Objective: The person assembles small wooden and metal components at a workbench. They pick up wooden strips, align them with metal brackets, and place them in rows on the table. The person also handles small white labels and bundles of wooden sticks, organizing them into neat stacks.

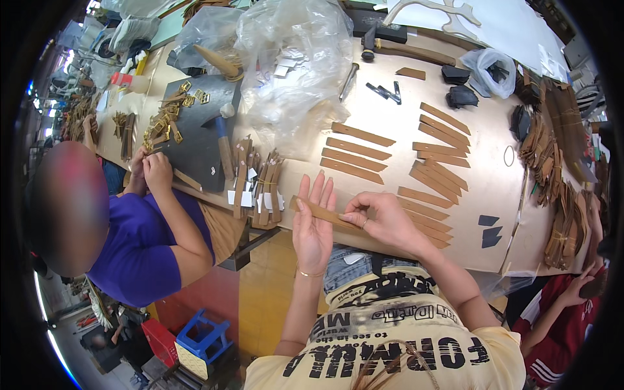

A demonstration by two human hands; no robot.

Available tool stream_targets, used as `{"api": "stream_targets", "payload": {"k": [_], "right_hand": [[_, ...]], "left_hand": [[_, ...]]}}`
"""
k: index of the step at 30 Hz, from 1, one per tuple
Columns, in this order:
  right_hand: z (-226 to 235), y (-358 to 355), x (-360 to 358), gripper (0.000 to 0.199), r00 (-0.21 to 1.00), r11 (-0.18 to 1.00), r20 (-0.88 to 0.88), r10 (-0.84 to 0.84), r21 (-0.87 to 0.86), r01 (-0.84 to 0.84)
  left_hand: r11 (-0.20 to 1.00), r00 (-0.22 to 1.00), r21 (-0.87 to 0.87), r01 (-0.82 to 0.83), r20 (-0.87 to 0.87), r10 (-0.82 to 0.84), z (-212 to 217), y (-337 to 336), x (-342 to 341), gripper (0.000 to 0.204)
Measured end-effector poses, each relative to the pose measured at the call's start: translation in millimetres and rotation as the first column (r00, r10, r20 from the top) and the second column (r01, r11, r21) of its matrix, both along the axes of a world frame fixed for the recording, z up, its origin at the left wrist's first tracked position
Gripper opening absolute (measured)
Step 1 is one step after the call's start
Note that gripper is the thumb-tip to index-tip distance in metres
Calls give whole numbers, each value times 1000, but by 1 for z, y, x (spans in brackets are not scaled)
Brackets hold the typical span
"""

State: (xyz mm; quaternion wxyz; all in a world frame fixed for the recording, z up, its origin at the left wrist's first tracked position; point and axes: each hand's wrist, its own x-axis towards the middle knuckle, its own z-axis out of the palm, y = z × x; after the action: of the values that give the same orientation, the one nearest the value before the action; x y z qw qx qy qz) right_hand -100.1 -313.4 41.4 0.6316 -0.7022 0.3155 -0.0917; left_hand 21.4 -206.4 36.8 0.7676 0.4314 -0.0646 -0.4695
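Observation:
A brown leather strip is held between my two hands, just above the table's near edge. My left hand is palm up with its fingers stretched out, and its thumb lies over one end of the strip. Thumb and fingertips of my right hand pinch the strip toward its other end. Ahead of my hands a column of similar leather strips lies on the table. More strips are laid out to the right, some partly under my right hand and forearm.
A hammer, dark metal pieces and crumpled clear plastic lie farther back. Bundled strips with white tags are at left, beside a co-worker in purple handling buckled straps. Hanging bundles and another person are at right.

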Motion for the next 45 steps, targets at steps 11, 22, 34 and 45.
{"api": "stream_targets", "payload": {"k": [11,22,34,45], "right_hand": [[-3,-21,1,20,978,983,-107,178,75,-170],[-7,-9,15,15,934,952,-357,7,-284,-116],[-9,1,6,18,970,701,-150,-192,-712,29],[-13,40,-18,28,999,987,39,5,163,-12]], "left_hand": [[985,990,174,2,-141,23,-27,18,5,59],[933,973,358,28,204,-107,-32,44,24,61],[963,981,269,22,177,-72,-12,39,23,57],[956,984,292,19,164,-69,-11,40,5,57]]}}
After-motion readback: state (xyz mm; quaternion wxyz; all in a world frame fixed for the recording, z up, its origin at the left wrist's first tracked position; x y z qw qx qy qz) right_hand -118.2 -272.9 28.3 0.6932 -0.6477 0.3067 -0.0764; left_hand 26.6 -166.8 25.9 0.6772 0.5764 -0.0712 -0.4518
